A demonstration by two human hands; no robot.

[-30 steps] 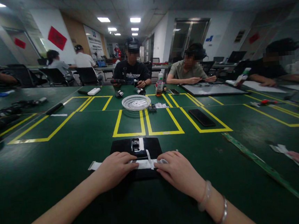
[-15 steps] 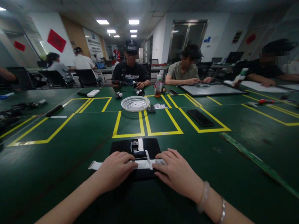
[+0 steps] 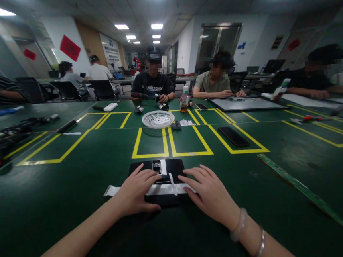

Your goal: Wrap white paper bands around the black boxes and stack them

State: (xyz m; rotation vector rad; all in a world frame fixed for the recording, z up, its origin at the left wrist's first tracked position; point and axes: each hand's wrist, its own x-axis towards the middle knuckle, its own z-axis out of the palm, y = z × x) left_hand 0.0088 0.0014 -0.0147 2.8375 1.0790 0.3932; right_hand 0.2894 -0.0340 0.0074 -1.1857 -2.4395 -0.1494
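A flat black panel (image 3: 176,165) lies on the green table in front of me. Near its far edge is a small metal-framed opening (image 3: 157,167) with a white patch beside it. A long whitish strip (image 3: 161,189), like a flat ribbon cable, runs across the panel and sticks out at the left. Over it crosses a short white strip (image 3: 172,183). My left hand (image 3: 135,191) is spread over the panel's left part, thumb apart from the fingers. At the right edge, my right hand (image 3: 208,189) has its fingers stretched out near the long strip's right end.
Ahead stand a white basket (image 3: 158,119) and a bottle (image 3: 184,100). A phone (image 3: 234,136) lies within yellow tape outlines. A green strip (image 3: 296,185) runs along the right. Black tools (image 3: 7,145) lie at the left. Several people sit around.
Both hands have loosened from the strip. My left fingers have spread forward and the thumb has come back toward me. My right fingers have lifted and opened.
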